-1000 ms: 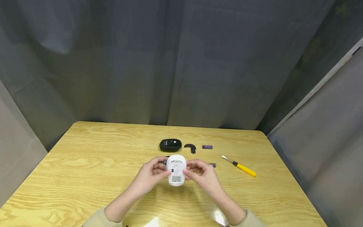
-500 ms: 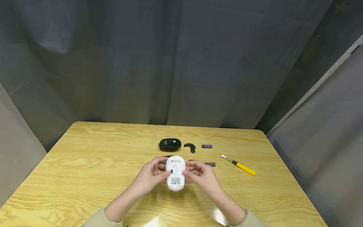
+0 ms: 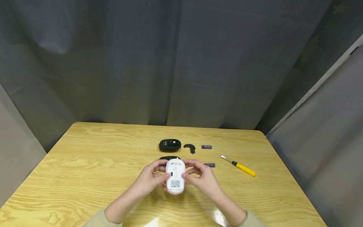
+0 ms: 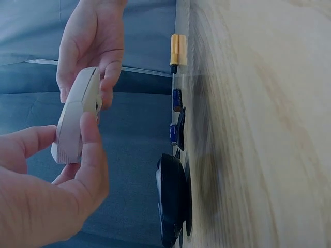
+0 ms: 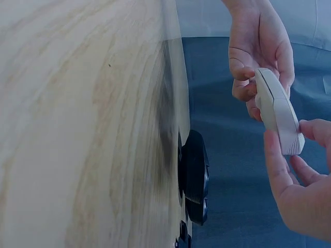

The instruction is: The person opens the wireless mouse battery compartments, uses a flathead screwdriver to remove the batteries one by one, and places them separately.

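Observation:
A white computer mouse (image 3: 175, 176) is held above the table with its label side facing the head camera. My left hand (image 3: 151, 178) pinches its left edge, thumb on the underside face. On the opposite edge my right hand (image 3: 200, 177) pinches it the same way. Both wrist views show the mouse (image 4: 77, 113) edge-on between the two hands, lifted off the wood. Behind it a black mouse (image 3: 165, 158) lies partly hidden by the white one and the left fingers. A battery (image 3: 210, 165) lies just beyond the right hand.
Farther back on the wooden table (image 3: 85, 157) are another black mouse (image 3: 169, 145), a black curved cover (image 3: 190, 148) and a second battery (image 3: 206, 147). A yellow-handled screwdriver (image 3: 244, 169) lies to the right. Grey curtains (image 3: 127, 63) hang behind the table.
The white mouse has been lowered slightly and tilted, so more of the black mouse behind it shows. Both hands keep their grip on it. The things on the table have not moved.

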Tool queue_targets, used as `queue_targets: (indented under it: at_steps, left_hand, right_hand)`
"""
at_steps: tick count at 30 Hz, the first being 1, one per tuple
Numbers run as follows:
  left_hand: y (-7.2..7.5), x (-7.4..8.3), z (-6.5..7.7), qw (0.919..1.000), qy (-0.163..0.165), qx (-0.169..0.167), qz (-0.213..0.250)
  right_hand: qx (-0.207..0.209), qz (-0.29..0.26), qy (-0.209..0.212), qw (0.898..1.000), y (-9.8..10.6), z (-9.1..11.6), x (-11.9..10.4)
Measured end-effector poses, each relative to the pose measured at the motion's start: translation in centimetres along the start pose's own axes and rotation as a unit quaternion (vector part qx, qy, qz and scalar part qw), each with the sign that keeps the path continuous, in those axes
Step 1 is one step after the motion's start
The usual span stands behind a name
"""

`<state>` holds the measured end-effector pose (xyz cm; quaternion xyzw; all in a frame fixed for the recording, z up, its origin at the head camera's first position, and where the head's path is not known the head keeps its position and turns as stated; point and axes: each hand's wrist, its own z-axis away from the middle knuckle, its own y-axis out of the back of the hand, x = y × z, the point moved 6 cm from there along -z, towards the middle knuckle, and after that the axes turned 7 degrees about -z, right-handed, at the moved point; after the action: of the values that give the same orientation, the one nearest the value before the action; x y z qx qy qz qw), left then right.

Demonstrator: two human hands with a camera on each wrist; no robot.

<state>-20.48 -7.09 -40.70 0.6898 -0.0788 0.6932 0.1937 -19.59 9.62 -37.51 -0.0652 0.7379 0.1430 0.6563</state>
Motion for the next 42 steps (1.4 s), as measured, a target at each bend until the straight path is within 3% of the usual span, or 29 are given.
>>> queue_targets:
  at_steps: [15,28,42]
  left_hand:
    - [-0.58,-0.02,0.20,0.9997,0.007,-0.022,0.008]
    - [-0.79,-0.11,0.13,0.9997,0.008,-0.023,0.007]
    - [-0.76,-0.45,-0.09,0.9998,0.007,-0.019,0.009]
  right_hand:
    - [-0.048,0.046,0.015,0.998,-0.49,-0.32,-0.53]
    - [-0.042,0.080,0.037,0.995,-0.40,-0.35,-0.62]
    - [-0.031,0.050,0.017,0.998,-0.30,-0.48,-0.52]
